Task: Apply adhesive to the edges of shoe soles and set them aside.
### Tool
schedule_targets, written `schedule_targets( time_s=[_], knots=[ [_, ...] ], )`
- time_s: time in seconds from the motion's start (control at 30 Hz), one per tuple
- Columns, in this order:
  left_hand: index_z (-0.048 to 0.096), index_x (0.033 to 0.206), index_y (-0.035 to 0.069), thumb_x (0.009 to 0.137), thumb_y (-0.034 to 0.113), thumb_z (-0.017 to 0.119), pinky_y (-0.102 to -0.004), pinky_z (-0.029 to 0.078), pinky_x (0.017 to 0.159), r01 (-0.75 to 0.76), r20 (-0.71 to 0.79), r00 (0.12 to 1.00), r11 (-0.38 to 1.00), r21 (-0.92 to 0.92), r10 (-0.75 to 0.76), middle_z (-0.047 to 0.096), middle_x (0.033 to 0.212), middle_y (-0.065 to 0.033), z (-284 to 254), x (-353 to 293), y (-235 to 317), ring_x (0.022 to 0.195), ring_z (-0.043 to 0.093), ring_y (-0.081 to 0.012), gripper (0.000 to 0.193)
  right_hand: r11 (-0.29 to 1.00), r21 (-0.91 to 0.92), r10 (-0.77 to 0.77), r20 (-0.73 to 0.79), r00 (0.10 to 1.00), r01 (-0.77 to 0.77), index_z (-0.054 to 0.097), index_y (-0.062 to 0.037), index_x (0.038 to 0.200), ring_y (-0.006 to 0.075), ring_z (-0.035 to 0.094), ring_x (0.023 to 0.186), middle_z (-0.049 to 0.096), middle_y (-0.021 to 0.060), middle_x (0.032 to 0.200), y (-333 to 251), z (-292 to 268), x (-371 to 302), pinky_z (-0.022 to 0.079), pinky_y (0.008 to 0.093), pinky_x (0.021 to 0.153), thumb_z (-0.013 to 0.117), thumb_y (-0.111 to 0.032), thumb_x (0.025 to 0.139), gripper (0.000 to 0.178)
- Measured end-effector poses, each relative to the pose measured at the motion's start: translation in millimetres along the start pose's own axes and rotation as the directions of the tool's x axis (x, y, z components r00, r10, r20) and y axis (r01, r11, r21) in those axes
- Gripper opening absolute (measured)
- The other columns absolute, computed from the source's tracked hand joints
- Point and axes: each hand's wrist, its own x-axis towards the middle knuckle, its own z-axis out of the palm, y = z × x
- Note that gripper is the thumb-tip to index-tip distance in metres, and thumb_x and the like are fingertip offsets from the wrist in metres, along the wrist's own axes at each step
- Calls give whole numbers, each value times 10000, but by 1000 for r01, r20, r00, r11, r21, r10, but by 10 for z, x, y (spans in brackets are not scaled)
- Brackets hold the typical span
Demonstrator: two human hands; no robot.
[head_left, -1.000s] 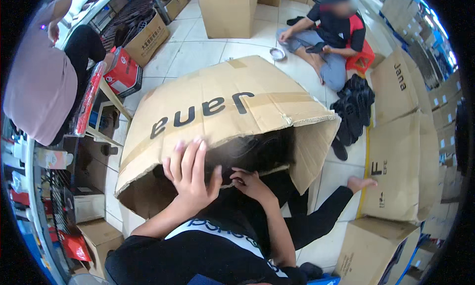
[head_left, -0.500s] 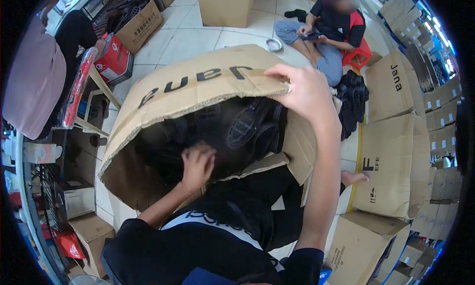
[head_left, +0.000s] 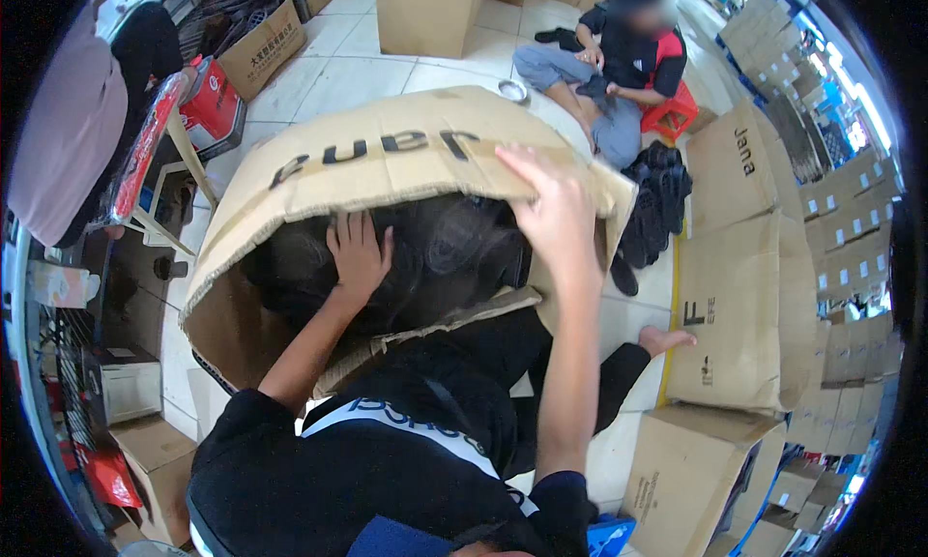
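Note:
A large cardboard box [head_left: 338, 185] lies tilted toward me with its mouth facing my lap. Several black shoes [head_left: 445, 248] fill it, some with their soles showing. My left hand [head_left: 358, 257] is inside the mouth, fingers stretched out and resting against the dark pile; it grips nothing that I can see. At the box's upper right edge, my right hand [head_left: 556, 209] is closed over the cardboard, with fingers on the outer face. The deeper part of the box is in shadow.
More black shoes [head_left: 657, 204] lie in a pile on the floor to the right. Beyond them a person sits on a red stool [head_left: 670, 112], handling something dark. Cardboard boxes [head_left: 735, 315] line the right side. A metal bowl [head_left: 512, 91] stands past the box.
My left hand has moved up and left within the box, its fingers now stretched out. My right hand has shifted left and slightly down along with the box's edge.

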Motion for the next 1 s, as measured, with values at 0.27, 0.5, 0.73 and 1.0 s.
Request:
schedule_targets(
  time_s=[0.27,0.5,0.73,1.0],
  knots=[
    [578,1264,60,885,393,498,-530,391,1012,-170,-115,981,973,-153,154,572,1266,-184,1009,-125,-206,1169,537,-374,511,994,-77,-81,-102,992,73,661,-147,1184,299,586,1141,633,132,1202,-158,186,-162,441,411,985,565,77,618,616],
    [591,1238,61,874,383,500,-537,382,1001,-219,1,974,950,-224,225,566,1257,-180,1243,150,-561,1159,533,-366,495,991,-130,7,-118,993,-22,653,-127,1197,311,572,1159,633,132,1201,-391,456,-209,417,428,1011,526,103,615,639],
    [589,1232,55,845,396,521,-554,338,1020,-271,-110,962,930,-248,251,542,1276,-190,1582,273,-711,1188,490,-383,520,981,-189,31,-110,993,-52,595,-120,1258,312,548,1180,603,152,1240,-411,571,-165,377,425,1052,584,32,685,593],
    [522,1162,-95,770,476,504,-575,260,1003,-142,-51,990,973,-182,135,505,1186,-276,2039,577,-1122,1165,403,-452,693,965,-257,-21,-253,967,-46,636,-101,1166,323,598,1109,640,173,1158,-419,868,173,439,433,991,593,-20,737,439]
  ],
)
